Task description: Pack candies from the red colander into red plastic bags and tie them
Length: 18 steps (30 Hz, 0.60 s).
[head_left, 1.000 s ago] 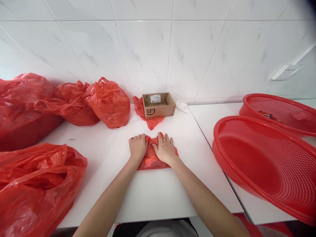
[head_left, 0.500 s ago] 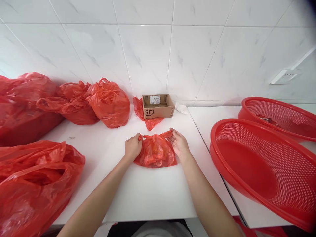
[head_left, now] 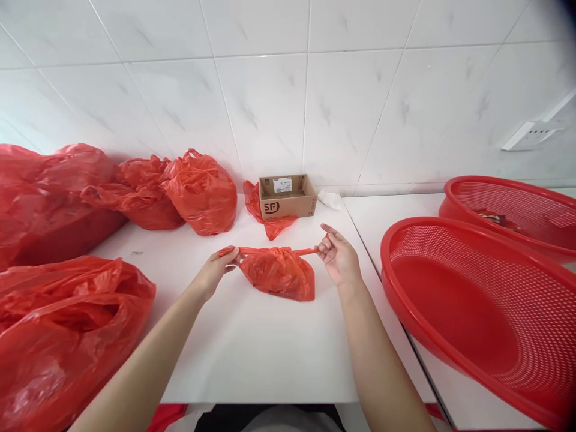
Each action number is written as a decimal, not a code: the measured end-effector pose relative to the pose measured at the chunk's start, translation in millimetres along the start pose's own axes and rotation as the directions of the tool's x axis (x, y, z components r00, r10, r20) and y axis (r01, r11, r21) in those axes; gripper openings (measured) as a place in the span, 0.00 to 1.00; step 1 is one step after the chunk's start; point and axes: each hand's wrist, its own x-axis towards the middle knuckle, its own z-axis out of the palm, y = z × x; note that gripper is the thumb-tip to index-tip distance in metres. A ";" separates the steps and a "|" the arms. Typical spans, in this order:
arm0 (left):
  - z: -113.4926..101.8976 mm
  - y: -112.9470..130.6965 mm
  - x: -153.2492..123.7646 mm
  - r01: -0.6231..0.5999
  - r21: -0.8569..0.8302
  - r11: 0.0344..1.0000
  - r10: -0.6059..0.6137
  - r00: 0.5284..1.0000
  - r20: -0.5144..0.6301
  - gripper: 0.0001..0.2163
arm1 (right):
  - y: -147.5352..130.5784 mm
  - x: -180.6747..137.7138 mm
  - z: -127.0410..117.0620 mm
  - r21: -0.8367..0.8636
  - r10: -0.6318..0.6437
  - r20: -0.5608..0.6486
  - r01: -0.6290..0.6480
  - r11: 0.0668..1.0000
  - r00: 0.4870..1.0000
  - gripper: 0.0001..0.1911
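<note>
A small filled red plastic bag (head_left: 279,273) lies on the white table (head_left: 270,348) in front of me. Its two handles are stretched out sideways in a taut line. My left hand (head_left: 215,271) pinches the left handle at its end. My right hand (head_left: 338,257) pinches the right handle, with its other fingers loosely curled. Both hands sit just above the tabletop, one on each side of the bag.
Several larger stuffed red bags (head_left: 200,192) crowd the left side and back left. A small open cardboard box (head_left: 287,197) stands by the tiled wall on another red bag. Two big red mesh baskets (head_left: 477,300) fill the right.
My hands were pressed together on top of the bag. They have moved apart, each taking a handle and pulling it outward until the handles are taut.
</note>
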 end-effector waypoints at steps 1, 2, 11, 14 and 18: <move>0.6 9.4 -4.4 -0.045 -0.040 0.998 0.046 0.999 0.029 0.19 | -4.3 -3.1 1.6 0.023 -0.007 0.047 0.006 1.000 0.999 0.09; 2.6 18.9 -8.2 -0.098 -0.073 0.993 0.102 0.994 0.046 0.20 | -7.9 -7.1 4.1 0.048 -0.016 0.110 0.011 0.999 0.994 0.10; 76.7 52.2 -19.2 -0.387 0.088 0.918 0.352 0.896 0.271 0.22 | -6.9 -36.3 23.8 -0.008 -0.024 0.379 0.029 1.000 0.925 0.07; 76.5 63.4 -30.5 -0.378 0.146 0.914 0.323 0.897 0.301 0.08 | -9.2 -27.8 15.6 0.003 -0.076 0.251 0.078 0.997 0.965 0.09; 25.2 93.4 -65.5 -0.286 0.131 0.949 0.262 0.949 0.176 0.09 | -8.4 -13.4 4.4 -0.020 -0.043 0.048 0.044 0.999 0.998 0.11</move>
